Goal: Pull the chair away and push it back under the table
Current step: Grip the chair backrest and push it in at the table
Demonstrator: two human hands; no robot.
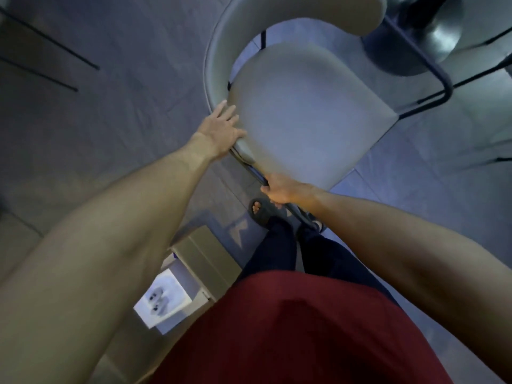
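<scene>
We are looking straight down at grey padded chair (pixel 302 112), standing on tiled floor (pixel 124 87) just ahead of our feet. Left hand (pixel 221 128) is resting on seat's left edge, fingers (pixel 225 110) spread flat. Right hand (pixel 279 191) is gripping dark metal frame tube at seat's near edge, fingers curled around it. Pedestal base (pixel 440 37) is sitting near, upper right. Cardboard box (pixel 191 273) is lying by our left leg. Slipper (pixel 259 210) is sitting under right hand.
</scene>
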